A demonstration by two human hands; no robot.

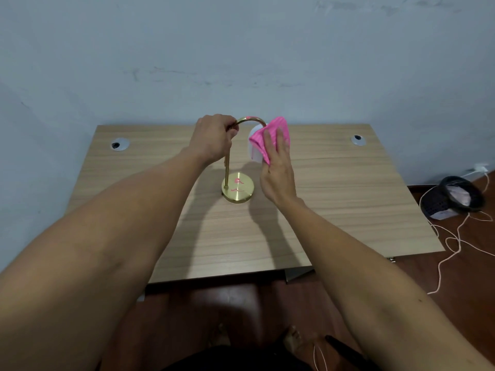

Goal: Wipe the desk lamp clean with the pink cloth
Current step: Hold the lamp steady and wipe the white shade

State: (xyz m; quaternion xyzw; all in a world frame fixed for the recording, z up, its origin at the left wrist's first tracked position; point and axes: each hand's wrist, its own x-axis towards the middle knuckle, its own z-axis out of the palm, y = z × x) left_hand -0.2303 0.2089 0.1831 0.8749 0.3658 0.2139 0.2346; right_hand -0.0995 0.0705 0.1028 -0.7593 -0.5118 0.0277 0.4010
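A gold desk lamp stands mid-desk on a round base, with a thin stem rising into an arched neck. Its white shade hangs at the right end of the arch, mostly covered. My left hand is closed around the top of the stem where the arch begins. My right hand presses the pink cloth flat against the shade's near side, fingers spread over the fabric.
The wooden desk sits against a pale blue wall, with cable grommets at back left and back right. On the floor to the right lie a dark basket and loose white cables.
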